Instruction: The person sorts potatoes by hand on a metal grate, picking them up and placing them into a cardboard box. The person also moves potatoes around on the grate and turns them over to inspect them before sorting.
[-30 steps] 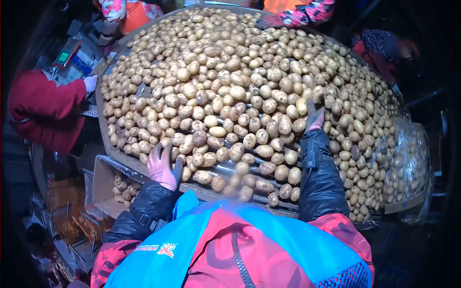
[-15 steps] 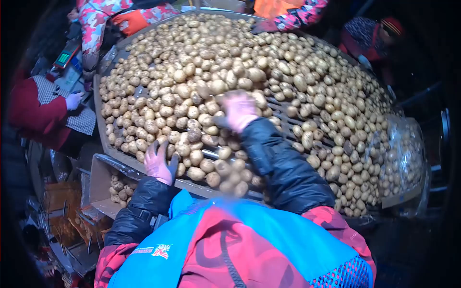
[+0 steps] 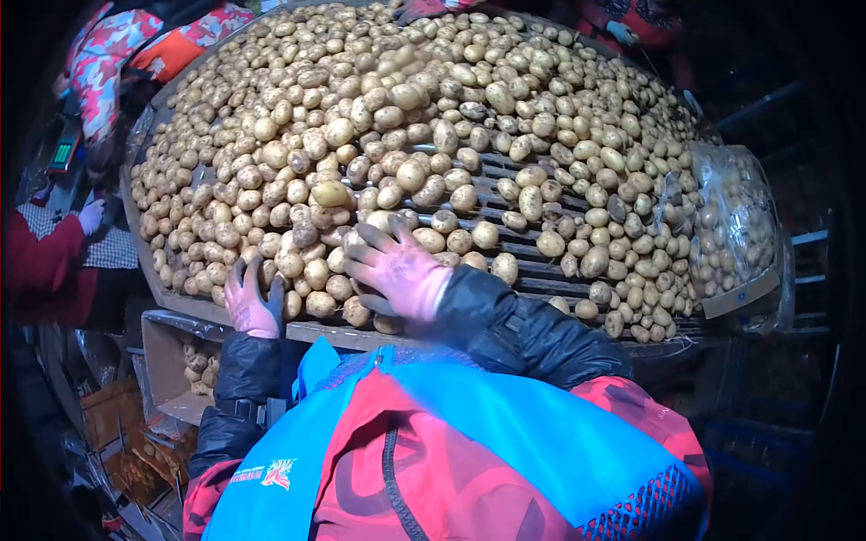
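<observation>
A wide heap of potatoes [image 3: 271, 135] covers a slatted sorting table [image 3: 541, 285], whose dark bars show right of centre. My left hand [image 3: 253, 304], in a pink glove with grey fingertips, rests at the near rim. Its fingers are apart and touch potatoes at the heap's front edge. My right hand [image 3: 401, 272], gloved alike, lies over potatoes just right of it, fingers spread and pointing left. Neither hand is closed round a potato. What lies under the right palm is hidden.
An open cardboard box [image 3: 165, 356] with potatoes stands below the table's left front. At the right is a plastic-lined box [image 3: 735, 221] of potatoes. Co-workers are around the table: a patterned sleeve [image 3: 113, 59], a gloved hand [image 3: 92, 216] by a scale display [image 3: 63, 155].
My right hand has come back toward me and left, from mid-heap to the front edge. More bare slats show behind it. My left hand stays at the rim. The view has shifted.
</observation>
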{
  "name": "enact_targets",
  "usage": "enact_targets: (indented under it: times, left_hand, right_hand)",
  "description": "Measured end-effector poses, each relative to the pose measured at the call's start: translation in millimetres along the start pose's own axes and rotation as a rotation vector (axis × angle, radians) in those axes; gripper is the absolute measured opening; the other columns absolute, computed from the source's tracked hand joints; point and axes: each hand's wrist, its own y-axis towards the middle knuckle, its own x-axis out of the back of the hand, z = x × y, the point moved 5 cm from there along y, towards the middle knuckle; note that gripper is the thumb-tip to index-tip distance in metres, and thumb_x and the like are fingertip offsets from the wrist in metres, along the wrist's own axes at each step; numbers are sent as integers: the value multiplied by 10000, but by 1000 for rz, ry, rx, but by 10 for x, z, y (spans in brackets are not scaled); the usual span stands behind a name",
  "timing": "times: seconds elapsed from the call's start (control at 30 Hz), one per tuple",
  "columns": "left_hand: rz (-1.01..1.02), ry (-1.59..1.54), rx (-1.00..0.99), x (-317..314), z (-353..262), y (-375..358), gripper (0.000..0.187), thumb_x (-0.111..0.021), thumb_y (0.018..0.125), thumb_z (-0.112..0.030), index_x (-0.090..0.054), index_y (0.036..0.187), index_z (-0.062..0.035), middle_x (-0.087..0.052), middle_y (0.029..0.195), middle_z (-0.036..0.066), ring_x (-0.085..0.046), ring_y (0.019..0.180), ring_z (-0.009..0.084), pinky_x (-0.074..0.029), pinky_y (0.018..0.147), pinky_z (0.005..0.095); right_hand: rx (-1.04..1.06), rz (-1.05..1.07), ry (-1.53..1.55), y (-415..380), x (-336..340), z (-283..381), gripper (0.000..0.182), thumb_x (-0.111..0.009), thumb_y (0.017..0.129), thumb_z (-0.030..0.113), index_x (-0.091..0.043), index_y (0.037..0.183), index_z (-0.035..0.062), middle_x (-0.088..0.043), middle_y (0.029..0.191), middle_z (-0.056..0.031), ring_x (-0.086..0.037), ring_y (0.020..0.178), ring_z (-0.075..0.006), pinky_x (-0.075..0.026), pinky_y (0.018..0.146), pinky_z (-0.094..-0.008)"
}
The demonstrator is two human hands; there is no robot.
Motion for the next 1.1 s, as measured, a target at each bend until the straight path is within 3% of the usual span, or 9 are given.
enact_targets:
  times: [0.13,0.2,0.27,0.47,0.53,0.6,0.67,0.97,1.1]
  left_hand:
    - [24,-14,14,45,-61,6,551,-739,859,-309,-609,1358,-115,-490,1438,223,-456,1323,425,-371,1108,525]
    - [18,0,21,56,-67,-10,550,-743,858,-305,-610,1354,-109,-492,1436,223,-451,1331,427,-369,1112,528]
    - [12,10,-1,75,-93,-6,549,-751,854,-304,-613,1350,-113,-486,1443,225,-440,1345,425,-362,1120,532]
    - [58,-38,42,173,-196,31,576,-745,840,-306,-602,1356,-95,-476,1448,227,-417,1351,439,-339,1130,553]
    - [77,-58,61,208,-218,63,582,-746,841,-318,-601,1357,-93,-474,1443,223,-421,1343,439,-343,1123,554]
    - [63,-23,48,221,-238,65,582,-744,848,-333,-600,1360,-96,-467,1445,213,-424,1340,432,-349,1115,555]
    - [100,-34,81,242,-264,90,603,-768,822,-233,-576,1372,-76,-451,1457,248,-412,1357,453,-342,1135,551]
    - [67,-46,70,264,-268,89,567,-763,825,-235,-595,1343,-76,-478,1444,215,-432,1350,423,-352,1130,530]
    - [40,-65,68,233,-212,66,577,-758,827,-298,-601,1348,-107,-484,1437,205,-440,1337,418,-362,1117,528]
  right_hand:
    - [-40,-101,-29,-479,133,-487,621,-635,882,495,-573,1348,89,-571,1381,-140,-457,1379,-332,-299,1145,-623]
    - [-277,22,88,-408,285,-943,694,-688,854,514,-559,1359,56,-570,1378,-198,-506,1324,-376,-348,1147,-536]
    - [-389,-364,155,-352,335,-1473,764,-734,837,513,-532,1394,31,-560,1383,-252,-523,1292,-424,-380,1133,-487]
    - [-775,-264,25,746,15,-2308,1258,-827,660,669,-176,1625,192,-244,1632,-225,-409,1430,-410,-179,1209,-613]
    - [-940,-108,-120,1123,206,-2163,1324,-810,620,734,-125,1634,227,-121,1632,-309,-400,1430,-471,-187,1197,-629]
    - [-743,-186,14,1493,-16,-2315,1252,-837,649,666,-168,1626,259,-147,1603,-343,-391,1410,-512,-241,1178,-619]
    - [-696,-177,-51,1843,-38,-2273,1110,-885,698,462,-260,1595,267,-257,1631,-217,-381,1399,-505,-366,1130,-573]
    - [-482,49,135,2303,202,-1794,782,-735,887,379,-368,1558,215,-353,1589,-207,-345,1447,-442,-314,1190,-519]
    - [-209,-333,272,1701,134,-1251,631,-657,928,359,-446,1491,166,-565,1344,-172,-488,1320,-339,-338,1155,-482]
